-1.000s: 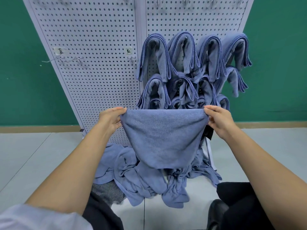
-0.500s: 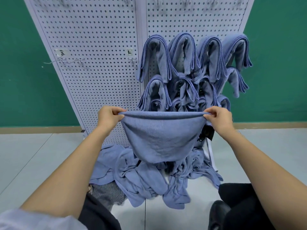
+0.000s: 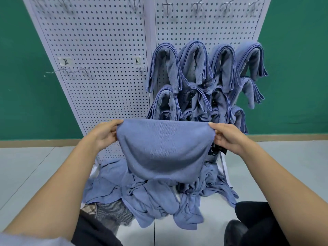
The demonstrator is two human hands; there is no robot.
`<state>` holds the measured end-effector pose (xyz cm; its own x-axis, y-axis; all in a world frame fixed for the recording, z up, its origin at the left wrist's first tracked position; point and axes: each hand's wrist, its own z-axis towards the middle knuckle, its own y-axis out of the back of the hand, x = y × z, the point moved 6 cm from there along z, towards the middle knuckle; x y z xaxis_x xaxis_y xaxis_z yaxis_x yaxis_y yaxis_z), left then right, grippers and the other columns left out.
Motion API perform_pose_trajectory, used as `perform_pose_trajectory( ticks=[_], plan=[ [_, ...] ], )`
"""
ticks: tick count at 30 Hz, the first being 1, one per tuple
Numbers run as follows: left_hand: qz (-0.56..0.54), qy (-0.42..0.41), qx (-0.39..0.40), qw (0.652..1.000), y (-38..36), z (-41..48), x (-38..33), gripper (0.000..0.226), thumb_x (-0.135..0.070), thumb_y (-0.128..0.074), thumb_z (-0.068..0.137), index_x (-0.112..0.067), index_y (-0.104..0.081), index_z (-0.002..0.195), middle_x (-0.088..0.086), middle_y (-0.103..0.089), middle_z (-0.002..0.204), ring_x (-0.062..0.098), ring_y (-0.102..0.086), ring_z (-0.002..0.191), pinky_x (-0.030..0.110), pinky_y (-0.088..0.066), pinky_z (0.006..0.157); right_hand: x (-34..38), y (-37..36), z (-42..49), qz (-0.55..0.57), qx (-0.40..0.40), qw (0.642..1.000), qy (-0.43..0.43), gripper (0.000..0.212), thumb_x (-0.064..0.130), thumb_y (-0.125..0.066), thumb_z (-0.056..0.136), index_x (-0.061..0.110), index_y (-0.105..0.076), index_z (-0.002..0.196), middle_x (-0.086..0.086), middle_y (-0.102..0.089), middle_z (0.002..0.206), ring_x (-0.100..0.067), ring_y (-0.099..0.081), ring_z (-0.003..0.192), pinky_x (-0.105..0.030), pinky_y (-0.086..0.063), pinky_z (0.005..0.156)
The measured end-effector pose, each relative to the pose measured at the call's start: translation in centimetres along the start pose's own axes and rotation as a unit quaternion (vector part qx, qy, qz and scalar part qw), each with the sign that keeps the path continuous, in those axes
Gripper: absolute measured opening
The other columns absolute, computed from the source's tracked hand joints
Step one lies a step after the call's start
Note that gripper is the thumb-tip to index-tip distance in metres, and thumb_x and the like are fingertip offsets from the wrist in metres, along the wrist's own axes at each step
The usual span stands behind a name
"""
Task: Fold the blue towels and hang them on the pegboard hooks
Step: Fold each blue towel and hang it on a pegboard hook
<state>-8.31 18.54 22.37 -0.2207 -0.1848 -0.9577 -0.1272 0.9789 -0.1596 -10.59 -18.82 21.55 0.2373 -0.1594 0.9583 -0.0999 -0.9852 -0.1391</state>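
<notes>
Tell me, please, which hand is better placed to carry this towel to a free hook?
Probably the left hand: it grips the towel below the bare hooks, while those just above the right hand carry folded towels.

bright even light, soft shadows, no glare, wide-angle bending at edges, sharp

Floor (image 3: 26,174): pale grey, seam lines visible. A loose heap of blue towels (image 3: 150,201) lies on it at the foot of the pegboard (image 3: 99,50), which also stands on the floor. A striped cloth (image 3: 113,210) lies at the heap's left edge, touching it. The pegboard's right panel carries folded towels (image 3: 195,68) (overlapping rows). Its left panel has wire hooks (image 3: 85,69).
</notes>
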Motion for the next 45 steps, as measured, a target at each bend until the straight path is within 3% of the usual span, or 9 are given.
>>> perform_pose_trajectory(
  ticks=[4, 18, 24, 28, 32, 36, 39, 42, 45],
  plan=[
    [-0.027, 0.014, -0.022, 0.999, -2.4, -0.7, 0.5, 0.006, -0.008, -0.061, 0.091, -0.007, -0.062, 0.084, 0.001, -0.066, 0.056, 0.012, -0.063, 0.056, 0.024, -0.054, 0.057, 0.2, -2.2, -0.6, -0.003, -0.013, 1.000, 0.001, 0.009, 0.010, -0.061, 0.092, 0.009, -0.062, 0.084, 0.003, -0.061, 0.053, -0.004, -0.058, 0.047, -0.022, -0.057, 0.064],
    [0.097, -0.124, 0.058, 0.986, -12.9, -4.9, -0.2, 0.017, -0.012, -0.064, 0.090, -0.005, -0.069, 0.104, 0.007, -0.070, 0.088, 0.014, -0.065, 0.076, 0.024, -0.056, 0.071, 2.6, -10.4, -4.9, -0.080, 0.053, 0.983, 0.157, 0.002, 0.004, -0.063, 0.090, 0.005, -0.063, 0.090, -0.001, -0.062, 0.070, -0.004, -0.064, 0.059, -0.025, -0.059, 0.072],
    [0.108, -0.161, 0.115, 0.974, -13.6, -5.6, -0.8, 0.009, -0.019, -0.070, 0.085, -0.016, -0.072, 0.094, -0.001, -0.074, 0.086, 0.005, -0.067, 0.078, 0.018, -0.052, 0.069, 2.4, -10.2, -5.0, -0.039, 0.103, 0.985, 0.132, 0.028, -0.008, -0.043, 0.094, 0.007, -0.067, 0.099, -0.006, -0.071, 0.088, -0.012, -0.070, 0.080, -0.022, -0.057, 0.079],
    [0.116, -0.158, 0.105, 0.975, -13.7, -5.6, -0.8, 0.018, -0.002, -0.058, 0.089, -0.014, -0.070, 0.093, -0.006, -0.070, 0.073, 0.001, -0.061, 0.062, 0.015, -0.047, 0.061, 2.7, -9.2, -5.0, -0.087, 0.110, 0.980, 0.143, 0.032, -0.010, -0.046, 0.090, 0.010, -0.069, 0.099, -0.008, -0.071, 0.096, -0.013, -0.067, 0.086, -0.024, -0.056, 0.082],
    [0.121, -0.141, 0.143, 0.972, -13.9, -5.7, -1.1, 0.021, -0.003, -0.054, 0.091, -0.015, -0.071, 0.095, -0.002, -0.063, 0.074, 0.007, -0.049, 0.064, 0.021, -0.041, 0.067, 5.1, -7.3, -5.2, -0.284, 0.042, 0.911, 0.296, 0.029, 0.006, -0.063, 0.087, 0.020, -0.063, 0.112, 0.004, -0.064, 0.112, -0.005, -0.057, 0.105, -0.023, -0.045, 0.096],
    [0.095, -0.132, 0.212, 0.964, -14.5, -6.1, -1.3, 0.025, -0.004, -0.053, 0.093, -0.019, -0.073, 0.091, -0.008, -0.052, 0.058, 0.003, -0.042, 0.054, 0.015, -0.039, 0.059, 4.5, -7.1, -4.2, -0.469, 0.072, 0.826, 0.304, 0.044, 0.040, -0.074, 0.078, 0.028, -0.059, 0.117, 0.014, -0.056, 0.120, -0.011, -0.045, 0.119, -0.031, -0.038, 0.101],
    [0.081, -0.115, 0.213, 0.967, -13.9, -5.3, -1.1, 0.029, -0.003, -0.050, 0.093, -0.017, -0.075, 0.089, -0.004, -0.052, 0.063, 0.007, -0.042, 0.060, 0.024, -0.041, 0.072, 4.5, -6.9, -3.4, -0.469, 0.051, 0.831, 0.294, 0.019, 0.037, -0.072, 0.081, 0.021, -0.063, 0.086, 0.008, -0.064, 0.084, -0.013, -0.058, 0.084, -0.039, -0.047, 0.080],
    [0.057, -0.079, 0.216, 0.971, -13.5, -4.7, -0.6, 0.023, -0.011, -0.050, 0.093, -0.011, -0.072, 0.100, 0.009, -0.062, 0.089, 0.016, -0.052, 0.080, 0.030, -0.046, 0.080, 5.0, -6.8, -3.0, -0.470, 0.024, 0.821, 0.323, 0.017, 0.038, -0.069, 0.082, 0.024, -0.060, 0.081, 0.010, -0.064, 0.079, -0.012, -0.060, 0.080, -0.042, -0.050, 0.078],
    [0.142, -0.109, 0.213, 0.961, -14.0, -4.7, 0.2, 0.019, -0.020, -0.065, 0.088, -0.017, -0.067, 0.107, -0.001, -0.069, 0.094, 0.009, -0.062, 0.083, 0.028, -0.051, 0.079, 4.9, -6.9, -2.7, -0.468, 0.034, 0.823, 0.320, 0.013, 0.037, -0.066, 0.079, 0.025, -0.061, 0.082, 0.009, -0.065, 0.079, -0.014, -0.061, 0.081, -0.047, -0.050, 0.079]
  ],
)
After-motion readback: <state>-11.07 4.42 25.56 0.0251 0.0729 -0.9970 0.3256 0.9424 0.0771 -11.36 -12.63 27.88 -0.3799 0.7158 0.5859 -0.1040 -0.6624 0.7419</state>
